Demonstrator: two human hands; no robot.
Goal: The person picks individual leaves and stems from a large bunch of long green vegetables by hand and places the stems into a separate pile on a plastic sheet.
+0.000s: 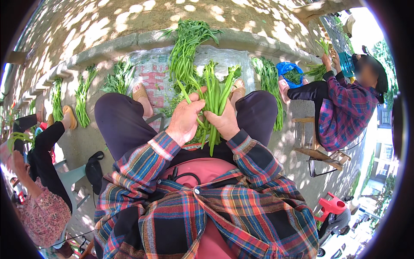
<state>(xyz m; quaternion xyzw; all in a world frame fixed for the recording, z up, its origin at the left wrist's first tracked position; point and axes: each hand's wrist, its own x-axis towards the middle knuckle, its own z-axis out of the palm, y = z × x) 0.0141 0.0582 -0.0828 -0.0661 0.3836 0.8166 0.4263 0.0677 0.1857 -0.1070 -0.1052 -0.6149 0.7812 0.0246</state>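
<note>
Above my lap, my right hand (pixel 224 123) is closed around a bunch of green water spinach stems (pixel 212 97), its thumb across the front. The cut ends point down toward me. Just left of the bunch, my left hand (pixel 184 120) is closed, with a single green stem (pixel 184 93) between thumb and fingers. That stem slants up and left toward a long heap of leafy water spinach (pixel 189 47), which lies beyond my hands. Under the heap is a flattened white woven sack (pixel 148 64) with red print, and leaf scraps lie on it between my feet.
More bundles of greens (pixel 120 77) lie along the low kerb (pixel 120 44) on both sides. On the right, a person in a plaid shirt (pixel 347 110) handles greens near a blue bag (pixel 290 72). Someone in a flowered top (pixel 43 207) sits on the left. A red stool (pixel 331 205) stands at lower right.
</note>
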